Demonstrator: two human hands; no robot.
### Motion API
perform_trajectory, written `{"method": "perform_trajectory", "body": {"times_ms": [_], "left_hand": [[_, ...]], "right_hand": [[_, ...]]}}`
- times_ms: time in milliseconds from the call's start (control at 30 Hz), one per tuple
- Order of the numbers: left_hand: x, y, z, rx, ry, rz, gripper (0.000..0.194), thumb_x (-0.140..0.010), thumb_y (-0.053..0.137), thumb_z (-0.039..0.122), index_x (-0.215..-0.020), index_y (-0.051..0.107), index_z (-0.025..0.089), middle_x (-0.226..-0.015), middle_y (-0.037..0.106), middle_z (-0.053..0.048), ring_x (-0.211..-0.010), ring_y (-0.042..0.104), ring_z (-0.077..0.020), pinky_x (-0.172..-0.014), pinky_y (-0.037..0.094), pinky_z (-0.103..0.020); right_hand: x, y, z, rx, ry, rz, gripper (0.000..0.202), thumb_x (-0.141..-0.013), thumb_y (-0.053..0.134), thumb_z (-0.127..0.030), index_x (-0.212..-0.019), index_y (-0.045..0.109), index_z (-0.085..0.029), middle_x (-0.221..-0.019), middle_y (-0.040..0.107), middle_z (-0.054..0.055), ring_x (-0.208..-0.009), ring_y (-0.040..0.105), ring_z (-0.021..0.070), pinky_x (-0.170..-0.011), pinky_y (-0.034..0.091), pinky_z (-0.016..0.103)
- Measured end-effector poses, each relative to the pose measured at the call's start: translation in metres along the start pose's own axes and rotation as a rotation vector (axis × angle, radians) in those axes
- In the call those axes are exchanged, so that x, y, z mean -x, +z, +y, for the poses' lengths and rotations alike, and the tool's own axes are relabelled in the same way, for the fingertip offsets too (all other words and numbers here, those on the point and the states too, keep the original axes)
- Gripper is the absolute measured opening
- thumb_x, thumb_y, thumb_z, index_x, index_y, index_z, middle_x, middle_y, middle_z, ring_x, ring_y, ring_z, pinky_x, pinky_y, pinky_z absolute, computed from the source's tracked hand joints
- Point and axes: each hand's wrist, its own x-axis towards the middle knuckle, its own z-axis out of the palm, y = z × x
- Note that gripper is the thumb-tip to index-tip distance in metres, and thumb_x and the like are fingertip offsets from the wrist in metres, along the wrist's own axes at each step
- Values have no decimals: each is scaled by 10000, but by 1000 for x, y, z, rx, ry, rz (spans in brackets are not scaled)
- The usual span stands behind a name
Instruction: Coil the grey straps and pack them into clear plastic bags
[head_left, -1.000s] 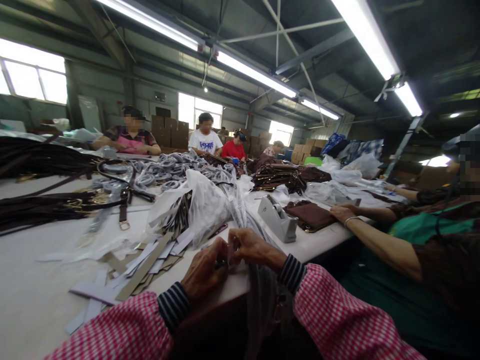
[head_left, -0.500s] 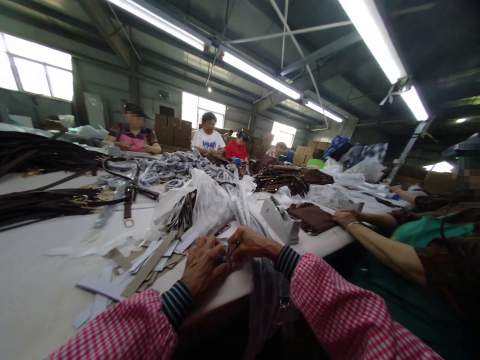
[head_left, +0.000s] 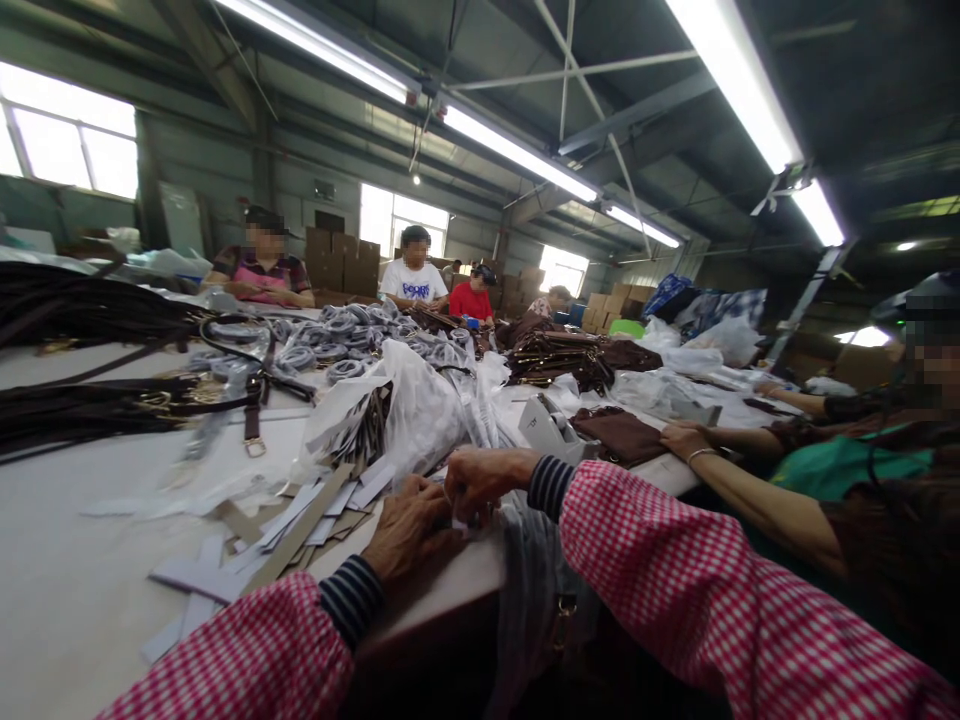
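At the table's near edge, my left hand [head_left: 411,530] lies with curled fingers, closed beside my right hand. My right hand [head_left: 480,485] arches over from the right, its fingers pinched downward. Between the fingertips shows a small pale piece [head_left: 459,522]; most of it is hidden, and I cannot make out its kind. Just right of the hands, a clear plastic wrap [head_left: 525,560] drapes over the edge, with a gold-coloured metal clasp [head_left: 564,622] hanging at its side. Loose grey and white card strips [head_left: 300,535] lie to the left of my left hand.
Behind my hands stands a plastic bag [head_left: 424,395] of strips, with a grey tape dispenser [head_left: 551,428] to its right. Dark straps [head_left: 82,405] lie at left. A co-worker's hand [head_left: 686,440] rests by a brown pouch [head_left: 615,432]. Several other people sit across the table.
My right hand has lifted slightly and turned, its wrist and sleeve shifting left and up. My left hand stays nearly in place. A pale bit now shows between the fingers.
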Motion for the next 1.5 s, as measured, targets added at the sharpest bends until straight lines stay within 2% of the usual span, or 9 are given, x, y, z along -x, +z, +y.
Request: {"method": "perform_trajectory", "body": {"times_ms": [233, 400, 567, 667, 800, 1033, 1233, 1367, 1500], "left_hand": [[0, 1, 11, -240, -21, -78, 330, -935, 594, 388, -1183, 729, 218, -1114, 716, -120, -1098, 522, -396, -818, 335, -449], [-2, 8, 8, -43, -5, -1, 258, -848, 626, 381, -1002, 750, 215, -919, 676, -88, -998, 504, -347, -838, 321, -440], [-13, -1, 4, 252, -208, 102, 357, -777, 623, 539, -694, 631, 192, -733, 527, -26, -817, 475, -260, -741, 341, -365], [-20, -13, 8, 423, -318, 55, 377, -728, 647, 545, -626, 589, 187, -629, 461, 20, -657, 432, -185, -617, 315, -304], [-22, -26, 17, 606, -442, 78, 319, -701, 579, 498, -741, 629, 185, -702, 517, 8, -677, 474, -185, -573, 350, -275], [-31, -19, 29, 730, -541, 47, 414, -687, 659, 588, -764, 590, 187, -668, 522, 15, -631, 467, -173, -555, 330, -268], [-40, -8, 14, 470, -235, 58, 482, -827, 592, 675, -760, 592, 197, -739, 571, 7, -731, 530, -211, -658, 394, -309], [-38, 7, 3, 317, -201, 136, 465, -879, 499, 673, -828, 606, 223, -863, 639, -22, -889, 589, -285, -802, 435, -385], [-35, 22, 4, 237, -90, 202, 405, -906, 495, 615, -847, 622, 235, -952, 628, -48, -976, 552, -313, -912, 414, -456]], "right_hand": [[19, 41, 0, 777, -207, 440, 152, -895, 626, -198, -963, 761, -173, -932, 776, 97, -789, 692, 209, -625, 411, 282], [36, 62, 11, 685, -238, 545, 262, -899, 651, -246, -1159, 677, -222, -1031, 722, 44, -817, 667, 180, -665, 426, 271], [48, 78, 14, 596, -125, 739, 206, -902, 558, -124, -1081, 636, -190, -1074, 639, 49, -907, 631, 171, -749, 474, 257], [47, 93, 19, 522, -112, 908, 437, -892, 510, -68, -1296, 569, -224, -1173, 603, 55, -1076, 588, 190, -868, 499, 266], [31, 113, 20, 559, -11, 1116, 696, -865, 518, -65, -1532, 399, -224, -1362, 553, 116, -1203, 509, 283, -994, 481, 414], [11, 133, 17, 608, 104, 1305, 715, -896, 472, -62, -1588, 313, -140, -1606, 405, 146, -1416, 354, 338, -1080, 394, 527], [52, 98, 50, 329, -34, 1239, 651, -894, 574, -166, -1526, 418, -188, -1543, 466, 114, -1376, 440, 262, -1176, 352, 436], [113, 36, 99, -99, 361, 1379, 282, -911, 591, -183, -1177, 681, -159, -1311, 620, 119, -1306, 479, 250, -1166, 311, 387], [151, -6, 140, -333, 525, 1234, 146, -875, 621, -172, -756, 690, -123, -840, 671, 70, -921, 611, 224, -880, 456, 359]]}}
